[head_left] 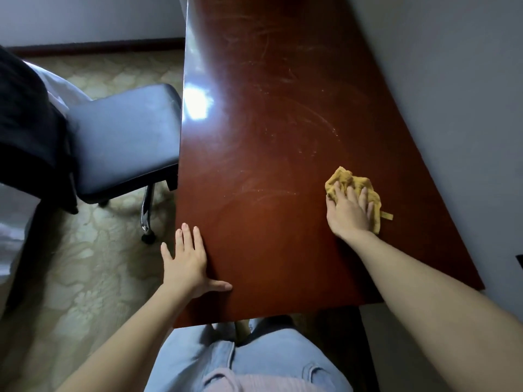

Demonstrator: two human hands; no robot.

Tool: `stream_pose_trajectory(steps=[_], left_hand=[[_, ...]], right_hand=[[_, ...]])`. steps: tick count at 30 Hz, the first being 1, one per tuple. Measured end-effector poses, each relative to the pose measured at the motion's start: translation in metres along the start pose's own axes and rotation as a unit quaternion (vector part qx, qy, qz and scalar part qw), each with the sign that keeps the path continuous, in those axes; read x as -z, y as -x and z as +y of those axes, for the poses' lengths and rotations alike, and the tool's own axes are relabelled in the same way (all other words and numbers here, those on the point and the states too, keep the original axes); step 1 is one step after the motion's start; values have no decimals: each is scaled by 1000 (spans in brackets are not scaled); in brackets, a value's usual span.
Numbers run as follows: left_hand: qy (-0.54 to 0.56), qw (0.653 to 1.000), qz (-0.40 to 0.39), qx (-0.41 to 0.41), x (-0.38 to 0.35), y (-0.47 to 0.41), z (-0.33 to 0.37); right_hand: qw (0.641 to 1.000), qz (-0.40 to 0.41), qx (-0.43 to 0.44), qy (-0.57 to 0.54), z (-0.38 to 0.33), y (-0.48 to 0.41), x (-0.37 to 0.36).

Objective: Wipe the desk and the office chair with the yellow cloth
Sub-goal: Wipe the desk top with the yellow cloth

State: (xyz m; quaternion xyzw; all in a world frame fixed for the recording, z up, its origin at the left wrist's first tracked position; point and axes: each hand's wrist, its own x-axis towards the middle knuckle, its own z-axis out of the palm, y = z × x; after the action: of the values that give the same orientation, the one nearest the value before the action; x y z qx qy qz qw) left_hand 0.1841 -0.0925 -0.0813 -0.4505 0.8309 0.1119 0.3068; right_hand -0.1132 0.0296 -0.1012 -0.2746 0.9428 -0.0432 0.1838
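Note:
A glossy dark red-brown desk (pixel 268 123) runs from the near edge up the middle of the view, with pale smears and streaks across its top. My right hand (pixel 348 212) presses flat, fingers straight, on a crumpled yellow cloth (pixel 343 176) lying on the desk near its right side. My left hand (pixel 186 260) rests open on the desk's left edge near the front corner, thumb pointing right along the top. A black padded office chair (pixel 121 142) stands to the left of the desk, its seat close against the desk's edge.
A grey wall (pixel 452 108) runs along the desk's right side. Patterned beige carpet (pixel 85 264) covers the floor on the left. Dark fabric (pixel 25 123) hangs over the chair's left part. The chair's chrome leg and castor (pixel 147 222) stand near my left hand.

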Motion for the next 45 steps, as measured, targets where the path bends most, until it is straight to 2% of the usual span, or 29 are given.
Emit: stream_pose_trajectory(steps=[4, 13, 20, 25, 30, 35, 42, 45], left_hand=[[-18, 1000, 0, -3, 0, 0, 0], [-35, 999, 3, 0, 3, 0, 2], [-57, 998, 1, -9, 6, 1, 1], [-62, 997, 4, -52, 6, 1, -17], [-58, 995, 19, -83, 6, 3, -28], [-52, 995, 24, -82, 5, 3, -28], [-31, 995, 26, -87, 6, 2, -31], [-21, 995, 23, -92, 8, 1, -36]], right_hand=[[998, -34, 45, 39, -31, 2, -3], [967, -20, 252, 34, -78, 68, -40], [930, 10, 359, -78, -69, 116, -50], [919, 40, 388, -62, -41, 129, -49], [921, 88, 378, -32, -12, 113, -41], [955, 92, 282, -19, -19, 68, -23], [978, 21, 195, 69, -84, 14, -13], [984, -20, 164, 73, -117, 12, -17]])
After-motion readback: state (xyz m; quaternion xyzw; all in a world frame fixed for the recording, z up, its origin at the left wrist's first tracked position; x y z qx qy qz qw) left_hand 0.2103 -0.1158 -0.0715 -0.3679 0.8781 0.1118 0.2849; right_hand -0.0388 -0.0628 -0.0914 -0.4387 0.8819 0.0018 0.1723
